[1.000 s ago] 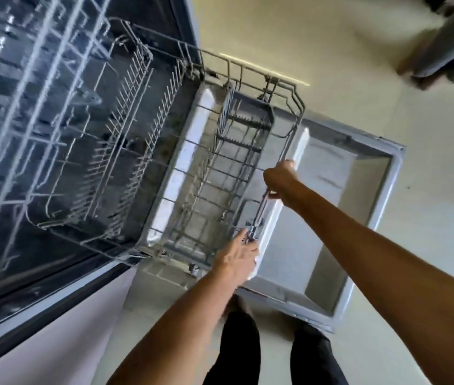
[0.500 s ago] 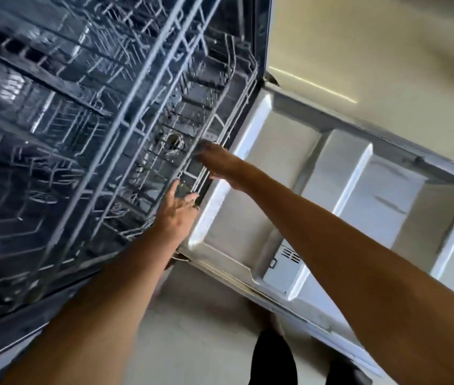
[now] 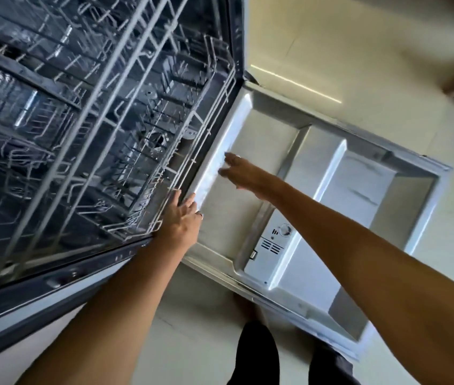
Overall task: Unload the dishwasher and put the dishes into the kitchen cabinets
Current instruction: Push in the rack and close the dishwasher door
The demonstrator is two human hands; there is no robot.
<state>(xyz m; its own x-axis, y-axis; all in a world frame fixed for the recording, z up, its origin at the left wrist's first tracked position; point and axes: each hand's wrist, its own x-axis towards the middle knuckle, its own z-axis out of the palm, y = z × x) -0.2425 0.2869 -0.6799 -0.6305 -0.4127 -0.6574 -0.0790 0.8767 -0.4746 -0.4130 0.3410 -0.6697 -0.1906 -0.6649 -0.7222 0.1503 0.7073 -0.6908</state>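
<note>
Lower rack (image 3: 126, 162) now pushed fully inside (no dishes visible); left hand (image 3: 180, 220) spread on its rim, right hand (image 3: 244, 173) spread, clear of it.

Readable text: none was found anywhere in view.
Detergent dispenser (image 3: 271, 247) on the dishwasher door (image 3: 364, 173): carried small dark bar marks and a round dial; no letters or numbers could be made out.
Brands, labels, signs: none legible.

Bright daylight, wide-angle warp, motion blur
</note>
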